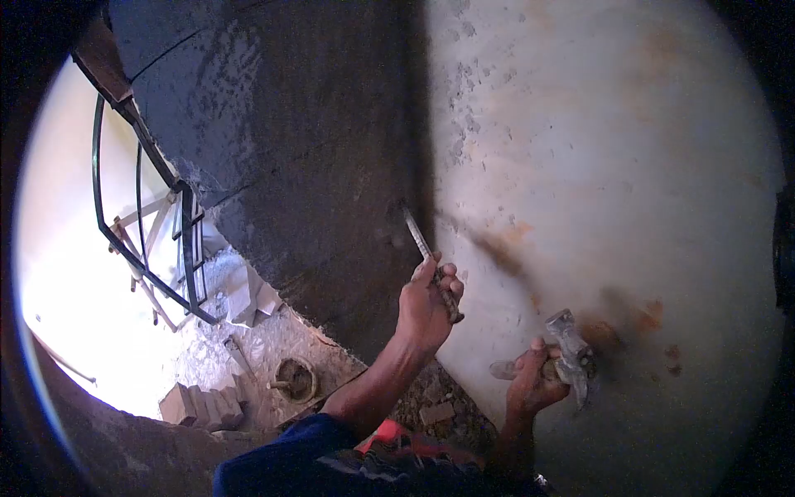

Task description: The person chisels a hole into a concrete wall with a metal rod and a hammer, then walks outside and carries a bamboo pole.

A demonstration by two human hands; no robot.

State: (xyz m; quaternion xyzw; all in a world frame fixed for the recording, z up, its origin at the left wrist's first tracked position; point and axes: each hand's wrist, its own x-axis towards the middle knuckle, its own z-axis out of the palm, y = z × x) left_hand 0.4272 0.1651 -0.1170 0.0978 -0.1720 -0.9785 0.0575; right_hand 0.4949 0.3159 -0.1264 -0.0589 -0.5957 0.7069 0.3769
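My left hand (428, 308) is closed round a ribbed metal rod (418, 234), perhaps a rebar chisel. The rod slants up and left, its far end at a dark mark on the dark grey plastered wall (323, 166), close to the corner. Lower on the right, my right hand (534, 383) grips a hammer (568, 344) near its worn metal head. Part of the hammer's handle (502, 369) sticks out to the left of the fingers. The hammer is apart from the rod, in front of the pale wall (596, 190).
At left, a dark metal frame (145, 265) borders a bright opening. Below it are a stack of bricks or blocks (201, 407) and a round pan (295, 380) on the dusty floor. Rubble (439, 406) lies at the foot of the walls, near my body.
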